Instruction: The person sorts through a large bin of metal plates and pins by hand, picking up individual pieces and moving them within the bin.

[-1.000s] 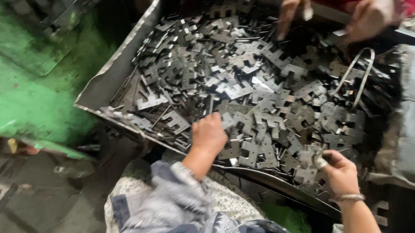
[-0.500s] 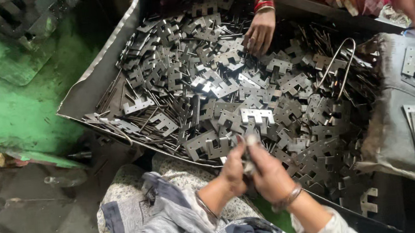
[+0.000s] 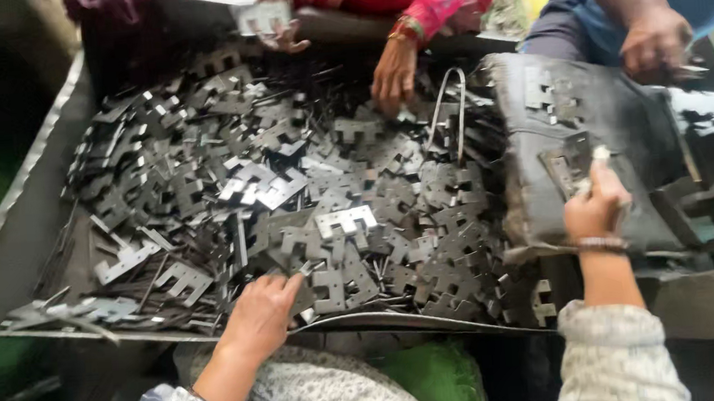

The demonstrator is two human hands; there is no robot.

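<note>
I'm seeing my left hand (image 3: 260, 318) resting loose-fingered on stamped metal plates (image 3: 325, 220) near the tray's six o'clock rim (image 3: 400, 320); my right hand (image 3: 597, 205) is pinching something blurred at three o'clock.

Stamped metal plates (image 3: 289, 206) are filling the tray (image 3: 25, 193) edge to edge, leaving no bare floor for fingers. A wire loop (image 3: 450, 112) is standing up mid-heap. 2 co-worker hands (image 3: 394, 74) are crowding the far rim. The dark cloth (image 3: 613, 112) at the right is lying mostly open, with another person's hand (image 3: 654, 41) blocking its far corner.
</note>
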